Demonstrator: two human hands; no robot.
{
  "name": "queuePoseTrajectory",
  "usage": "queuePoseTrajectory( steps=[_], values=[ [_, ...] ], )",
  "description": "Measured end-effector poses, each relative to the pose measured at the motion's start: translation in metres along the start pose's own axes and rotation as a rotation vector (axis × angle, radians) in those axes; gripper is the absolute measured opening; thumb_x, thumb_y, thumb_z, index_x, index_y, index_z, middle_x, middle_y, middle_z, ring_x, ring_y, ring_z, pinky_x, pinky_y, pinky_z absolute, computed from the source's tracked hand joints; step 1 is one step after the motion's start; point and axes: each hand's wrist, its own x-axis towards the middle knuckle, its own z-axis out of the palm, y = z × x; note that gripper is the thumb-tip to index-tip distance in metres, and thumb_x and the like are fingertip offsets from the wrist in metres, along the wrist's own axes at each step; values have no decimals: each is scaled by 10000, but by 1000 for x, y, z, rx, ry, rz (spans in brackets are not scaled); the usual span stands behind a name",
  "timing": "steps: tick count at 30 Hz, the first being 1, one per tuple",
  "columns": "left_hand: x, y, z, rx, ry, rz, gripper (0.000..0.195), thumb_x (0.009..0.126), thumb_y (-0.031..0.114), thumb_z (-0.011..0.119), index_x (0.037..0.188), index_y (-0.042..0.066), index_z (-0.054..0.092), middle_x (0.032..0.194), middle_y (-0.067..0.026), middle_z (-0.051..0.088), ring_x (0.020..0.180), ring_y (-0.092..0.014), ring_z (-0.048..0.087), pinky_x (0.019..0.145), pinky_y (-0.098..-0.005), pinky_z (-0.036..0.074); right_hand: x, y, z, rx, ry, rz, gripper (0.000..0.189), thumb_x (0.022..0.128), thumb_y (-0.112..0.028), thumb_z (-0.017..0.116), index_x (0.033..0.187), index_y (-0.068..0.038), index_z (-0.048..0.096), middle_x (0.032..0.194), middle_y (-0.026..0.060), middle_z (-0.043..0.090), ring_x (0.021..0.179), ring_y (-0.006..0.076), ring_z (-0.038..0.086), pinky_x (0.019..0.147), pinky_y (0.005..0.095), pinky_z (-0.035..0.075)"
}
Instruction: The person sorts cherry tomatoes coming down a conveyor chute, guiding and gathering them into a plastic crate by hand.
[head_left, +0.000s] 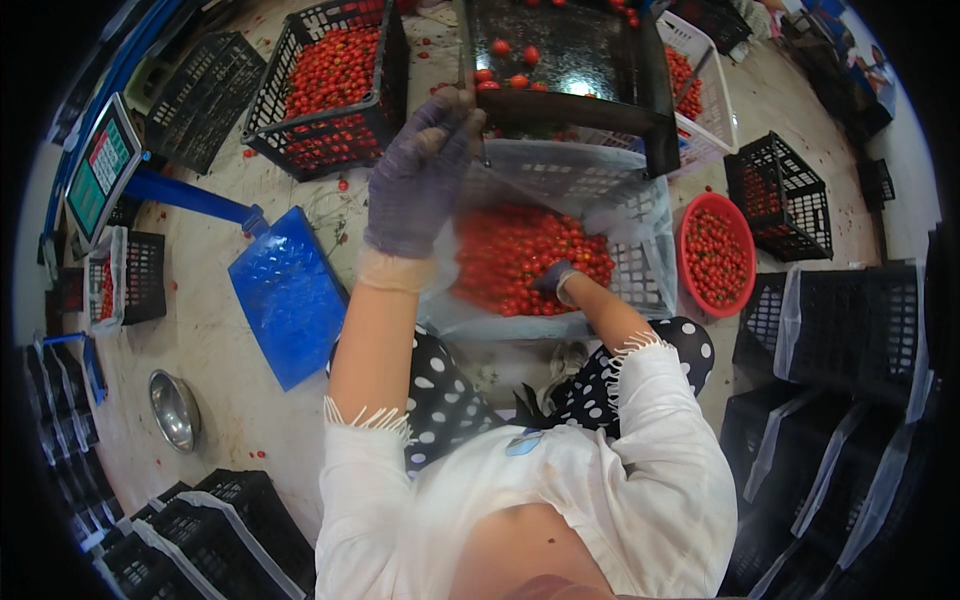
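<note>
Before me stands a crate lined with translucent plastic film (645, 225), partly filled with small red tomatoes (540, 251), blurred on the left side. My right hand (556, 276), in a purple glove, reaches into the tomatoes; its fingertips are hidden among them. Raised at the crate's far left is my left hand (424, 169), gloved in the same way. Its fingers are bent beside the left edge of a dark chute (570, 52), and whether they grip anything is unclear. Several tomatoes lie on the wet chute, whose lip overhangs the crate.
Left of the crate is a platform scale with a blue plate (289, 292). A black crate of tomatoes (322, 97) stands far left. At right are a red basin of tomatoes (716, 255) and stacked black crates (840, 322). A metal bowl (174, 411) lies on the floor.
</note>
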Motion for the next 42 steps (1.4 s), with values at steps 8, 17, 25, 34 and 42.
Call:
queuePoseTrajectory(
  steps=[8,17,25,34,42],
  values=[
    [18,-6,-17,-214,-5,-34,524,795,113,512,1268,-35,343,1306,-194,375,1234,-317,343,1023,-395,288,125,0,33,883,864,383,691,699,-520,594,1098,36,506,1009,186,584,970,288,549,823,332,421],
    [0,9,-25,-144,154,-20,479,776,64,518,1212,-83,387,1227,-226,439,1193,-335,383,1061,-407,245,66,-126,11,114,411,-249,781,698,-368,621,1340,-106,261,1324,233,307,1161,357,392,918,407,367],
    [10,0,-15,-170,117,-51,481,790,77,511,1227,-73,375,1248,-222,423,1206,-343,368,1048,-407,259,42,-38,17,3,144,-503,499,782,-408,516,1235,-211,444,1176,117,506,1107,285,474,968,430,309],
    [11,-10,-13,-169,103,-61,449,781,27,497,1192,-112,379,1218,-240,435,1188,-330,392,1049,-396,286,4,108,-14,-168,443,228,546,698,-341,610,1209,-212,468,1145,104,546,1072,286,511,917,487,354],
    [10,-7,-17,-172,24,-46,488,780,72,520,1218,-79,369,1248,-225,415,1210,-332,365,1041,-397,282,-44,86,18,-98,-161,244,491,625,-385,668,1000,-72,615,1075,122,594,977,235,580,785,394,473]
  ],
)
